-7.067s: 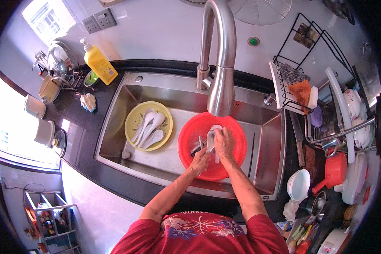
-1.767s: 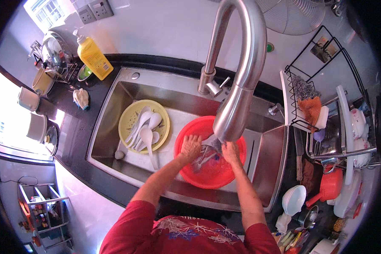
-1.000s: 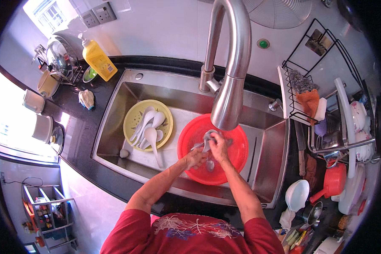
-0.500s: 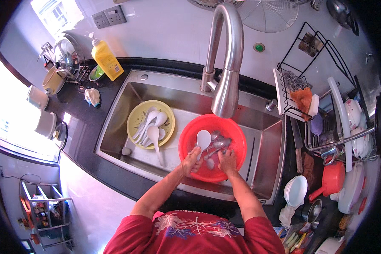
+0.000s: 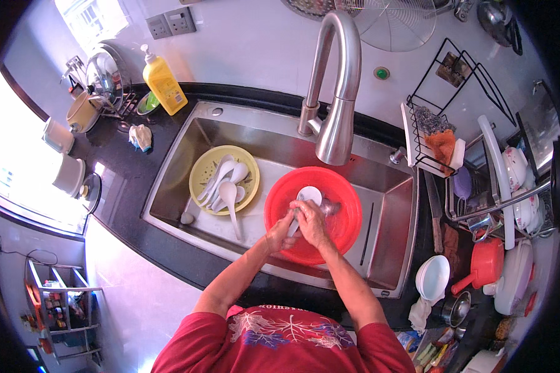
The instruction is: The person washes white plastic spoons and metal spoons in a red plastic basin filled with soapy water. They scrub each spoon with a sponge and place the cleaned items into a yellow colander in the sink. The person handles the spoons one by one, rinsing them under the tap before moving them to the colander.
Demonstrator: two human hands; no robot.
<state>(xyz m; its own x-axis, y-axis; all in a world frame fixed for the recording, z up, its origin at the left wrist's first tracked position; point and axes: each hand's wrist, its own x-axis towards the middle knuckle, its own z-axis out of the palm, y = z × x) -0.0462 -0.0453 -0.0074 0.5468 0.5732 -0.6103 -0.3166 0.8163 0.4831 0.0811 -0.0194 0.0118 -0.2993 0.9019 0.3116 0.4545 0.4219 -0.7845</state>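
Since half-second-earlier frame: hands closing together over white spoon (image 5: 306, 200), inside red basin (image 5: 342, 186) at sink (image 5: 392, 186) centre-right. Left hand (image 5: 281, 231) pinching handle at 7 o'clock; right hand (image 5: 311, 221) wrapping, rubbing. Judgement: keeping bowl-end under faucet (image 5: 337, 127) at 12 o'clock, grip firm, wet ceramic slipping easily.

- My right hand (image 5: 311, 221) covers the handle of the white spoon (image 5: 307, 196).
- Whether my left hand (image 5: 280, 231) grips it is hidden.
- My shoulders are cut off below.
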